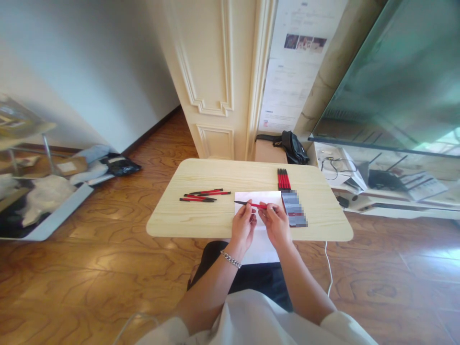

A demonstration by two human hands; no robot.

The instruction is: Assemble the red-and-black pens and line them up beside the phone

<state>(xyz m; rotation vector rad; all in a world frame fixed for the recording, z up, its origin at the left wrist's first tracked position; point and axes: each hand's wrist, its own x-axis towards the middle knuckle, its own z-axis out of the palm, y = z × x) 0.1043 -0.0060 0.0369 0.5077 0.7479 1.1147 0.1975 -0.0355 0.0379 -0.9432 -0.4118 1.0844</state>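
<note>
Both my hands hold one red and black pen (250, 204) over a white sheet of paper (258, 196) on the light wooden table (215, 220). My left hand (243, 229), with a bracelet at the wrist, pinches the pen near its middle. My right hand (276, 224) grips the pen's right end. Several loose red and black pens (203, 195) lie to the left on the table. A neat row of red and black pens (283, 178) lies at the far right, above a blurred flat item (293, 208).
The table stands on a wood floor. Behind it are a cream panelled door, a black bag (293, 146) on a low box, and a low shelf with routers and papers (391, 182) at right. Clutter and a tray lie at far left (43, 196).
</note>
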